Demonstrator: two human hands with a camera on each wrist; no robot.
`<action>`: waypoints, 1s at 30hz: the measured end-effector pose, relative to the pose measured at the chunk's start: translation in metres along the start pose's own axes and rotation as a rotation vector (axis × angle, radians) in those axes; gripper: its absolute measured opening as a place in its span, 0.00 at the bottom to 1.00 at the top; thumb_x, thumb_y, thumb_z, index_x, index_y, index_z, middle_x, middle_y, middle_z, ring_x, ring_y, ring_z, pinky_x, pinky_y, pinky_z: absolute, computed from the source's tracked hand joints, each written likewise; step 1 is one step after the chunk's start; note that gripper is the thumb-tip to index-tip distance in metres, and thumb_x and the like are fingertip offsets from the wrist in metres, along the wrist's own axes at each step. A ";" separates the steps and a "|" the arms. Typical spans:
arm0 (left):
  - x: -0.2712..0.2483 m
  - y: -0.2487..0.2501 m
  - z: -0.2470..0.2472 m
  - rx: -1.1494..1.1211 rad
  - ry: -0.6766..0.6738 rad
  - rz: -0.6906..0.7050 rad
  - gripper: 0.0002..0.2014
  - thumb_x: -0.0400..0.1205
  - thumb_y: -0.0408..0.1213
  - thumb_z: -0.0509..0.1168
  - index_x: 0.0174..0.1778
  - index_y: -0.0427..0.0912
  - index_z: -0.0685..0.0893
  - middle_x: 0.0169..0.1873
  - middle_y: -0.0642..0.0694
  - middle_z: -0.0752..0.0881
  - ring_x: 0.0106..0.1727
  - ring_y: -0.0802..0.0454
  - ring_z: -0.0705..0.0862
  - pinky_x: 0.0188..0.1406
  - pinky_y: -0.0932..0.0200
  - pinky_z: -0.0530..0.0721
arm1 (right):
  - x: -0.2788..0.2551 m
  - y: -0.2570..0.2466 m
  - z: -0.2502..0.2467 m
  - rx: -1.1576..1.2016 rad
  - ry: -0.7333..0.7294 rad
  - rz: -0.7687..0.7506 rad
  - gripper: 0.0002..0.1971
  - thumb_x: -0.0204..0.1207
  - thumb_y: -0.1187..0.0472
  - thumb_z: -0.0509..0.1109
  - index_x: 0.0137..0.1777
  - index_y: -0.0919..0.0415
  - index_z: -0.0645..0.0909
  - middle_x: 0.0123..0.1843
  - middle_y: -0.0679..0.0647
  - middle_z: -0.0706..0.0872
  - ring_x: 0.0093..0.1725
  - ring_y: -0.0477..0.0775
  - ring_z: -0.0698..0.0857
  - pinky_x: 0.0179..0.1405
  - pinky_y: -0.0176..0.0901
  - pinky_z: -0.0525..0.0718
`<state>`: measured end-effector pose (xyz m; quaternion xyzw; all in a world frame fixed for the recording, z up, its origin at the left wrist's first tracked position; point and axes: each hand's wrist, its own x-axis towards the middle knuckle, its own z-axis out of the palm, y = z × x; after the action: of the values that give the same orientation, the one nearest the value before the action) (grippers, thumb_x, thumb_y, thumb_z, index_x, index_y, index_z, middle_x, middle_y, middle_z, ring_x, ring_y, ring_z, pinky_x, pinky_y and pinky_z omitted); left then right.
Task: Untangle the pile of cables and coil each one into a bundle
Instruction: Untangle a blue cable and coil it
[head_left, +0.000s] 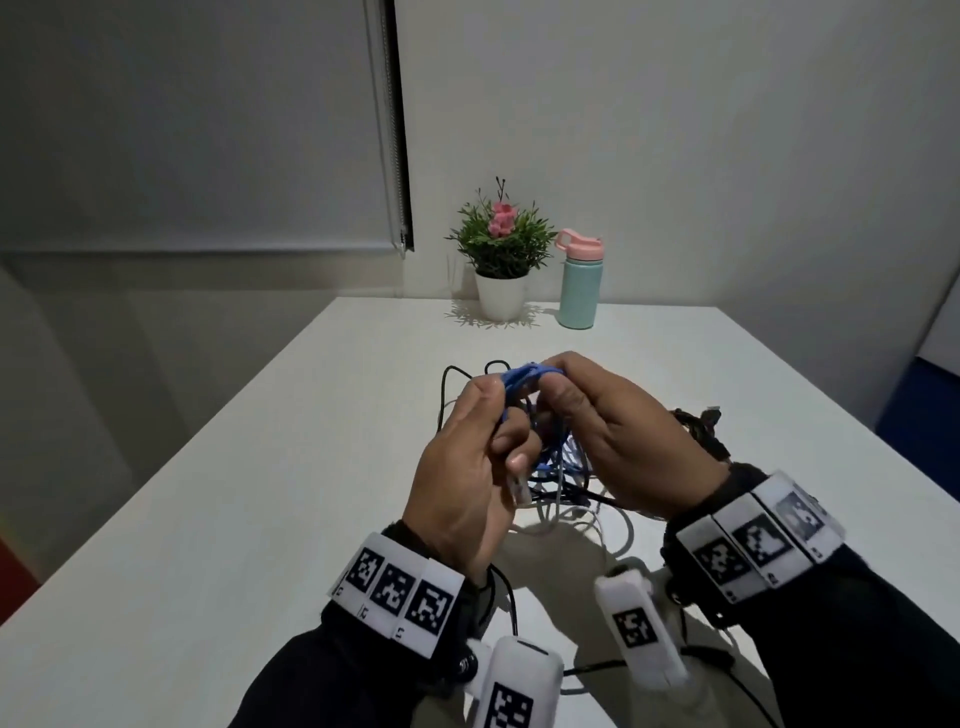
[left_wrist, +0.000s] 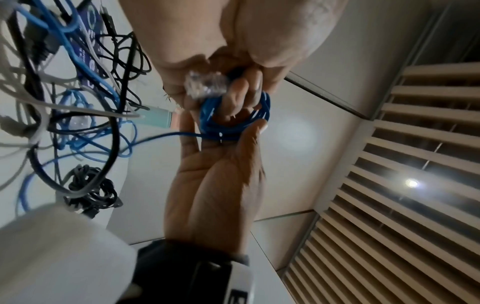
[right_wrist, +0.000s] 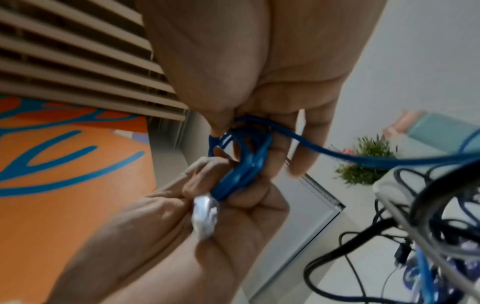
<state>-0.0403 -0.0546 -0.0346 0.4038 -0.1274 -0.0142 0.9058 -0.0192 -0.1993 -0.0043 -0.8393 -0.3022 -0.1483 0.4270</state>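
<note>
Both hands hold a small coil of blue cable (head_left: 524, 376) up above the tangled pile of cables (head_left: 569, 491) on the white table (head_left: 260, 493). My left hand (head_left: 493, 415) grips one side of the blue coil (right_wrist: 246, 164), and the cable's clear plug (head_left: 519, 487) lies against that hand's curled fingers. My right hand (head_left: 556, 384) pinches the coil (left_wrist: 233, 121) from the other side. A loose blue strand (right_wrist: 363, 159) runs from the coil down into the pile. The pile mixes blue, black and white cables.
A coiled black cable bundle (head_left: 698, 423) lies on the table just right of my right hand. A potted plant (head_left: 501, 260) and a mint bottle with a pink lid (head_left: 579, 286) stand at the table's far edge. Bare tabletop stretches to the left.
</note>
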 end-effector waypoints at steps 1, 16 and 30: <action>0.001 0.000 0.001 -0.004 -0.029 0.008 0.17 0.89 0.43 0.55 0.41 0.47 0.87 0.28 0.49 0.67 0.26 0.55 0.69 0.32 0.62 0.67 | 0.000 0.000 0.000 0.000 0.006 0.001 0.15 0.85 0.47 0.54 0.53 0.53 0.79 0.39 0.44 0.84 0.43 0.50 0.83 0.49 0.56 0.82; 0.045 0.055 0.035 1.073 -0.207 -0.121 0.31 0.85 0.69 0.52 0.32 0.53 0.90 0.27 0.56 0.87 0.31 0.51 0.85 0.53 0.42 0.87 | 0.030 -0.010 -0.044 -0.365 -0.170 -0.203 0.11 0.86 0.57 0.61 0.60 0.50 0.84 0.50 0.41 0.89 0.46 0.41 0.84 0.47 0.40 0.83; 0.044 0.063 0.023 0.885 -0.339 -0.196 0.18 0.80 0.57 0.65 0.38 0.45 0.86 0.26 0.53 0.74 0.29 0.53 0.73 0.38 0.54 0.75 | 0.018 -0.013 -0.062 -0.230 0.013 -0.214 0.06 0.78 0.59 0.75 0.49 0.50 0.80 0.36 0.39 0.84 0.34 0.41 0.80 0.31 0.27 0.73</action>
<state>-0.0083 -0.0352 0.0362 0.7525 -0.2283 -0.1095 0.6081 -0.0126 -0.2368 0.0495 -0.8446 -0.3680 -0.2320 0.3120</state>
